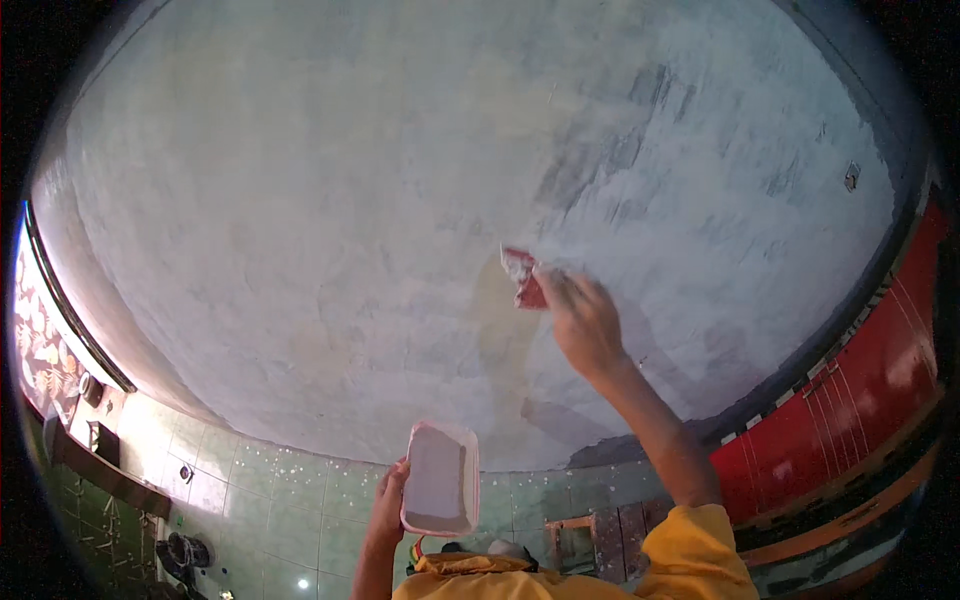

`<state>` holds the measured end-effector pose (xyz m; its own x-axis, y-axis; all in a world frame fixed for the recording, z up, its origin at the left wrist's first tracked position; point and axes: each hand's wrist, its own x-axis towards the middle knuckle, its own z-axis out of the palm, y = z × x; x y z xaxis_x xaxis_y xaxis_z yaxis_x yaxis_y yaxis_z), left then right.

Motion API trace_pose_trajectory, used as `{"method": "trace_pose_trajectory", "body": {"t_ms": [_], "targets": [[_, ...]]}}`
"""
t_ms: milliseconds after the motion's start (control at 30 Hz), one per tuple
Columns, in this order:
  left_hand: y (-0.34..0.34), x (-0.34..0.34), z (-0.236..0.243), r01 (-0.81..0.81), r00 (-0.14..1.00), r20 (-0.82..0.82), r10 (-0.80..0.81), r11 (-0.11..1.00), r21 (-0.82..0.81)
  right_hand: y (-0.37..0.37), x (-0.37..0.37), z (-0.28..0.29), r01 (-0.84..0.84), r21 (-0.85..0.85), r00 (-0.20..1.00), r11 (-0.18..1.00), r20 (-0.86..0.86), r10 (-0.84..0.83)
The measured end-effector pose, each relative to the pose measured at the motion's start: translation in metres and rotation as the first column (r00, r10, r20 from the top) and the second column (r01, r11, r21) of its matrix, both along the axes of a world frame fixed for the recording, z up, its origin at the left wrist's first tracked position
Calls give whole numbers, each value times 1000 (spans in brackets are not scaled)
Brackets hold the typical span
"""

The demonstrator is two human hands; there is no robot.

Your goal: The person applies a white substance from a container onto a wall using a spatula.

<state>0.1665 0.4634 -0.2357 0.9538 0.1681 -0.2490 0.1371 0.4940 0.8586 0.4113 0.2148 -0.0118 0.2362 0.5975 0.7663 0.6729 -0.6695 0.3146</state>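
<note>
My right hand (588,320) is raised to the wall and closed round a red putty scraper (530,292). White paste clings to the scraper's left part, and its edge is against or very near the wall (380,230). Low in front of my body, my left hand (393,485) grips the left side of a pinkish rectangular tub (436,530). Pale putty (432,465) lies inside the tub. Smeared white and grey coating covers the wall, with darker streaks up and right of the scraper.
Green floor tiles (290,500) with white spatters run along the wall's foot. A red panel (800,450) stands at the right. On the wall's right part is a small fitting (852,177). A wooden frame (572,540) and dark objects (185,552) lie on the floor.
</note>
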Motion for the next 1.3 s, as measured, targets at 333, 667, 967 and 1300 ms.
{"method": "trace_pose_trajectory", "body": {"t_ms": [333,667,967,1300], "targets": [[-4,7,-10,-48,996,-73,49,999,9,31,29,18,344,-18,915,939,231,-331],[-1,-4,-11,-51,996,-70,48,998,-32,24,15,89,97,115,963,989,241,-122],[-1,-5,8,-114,987,-113,112,993,-7,34,14,-30,44,-128,990,991,137,-26],[1,-10,14,-140,990,-6,140,990,-16,13,36,162,158,120,890,980,413,-194]]}}
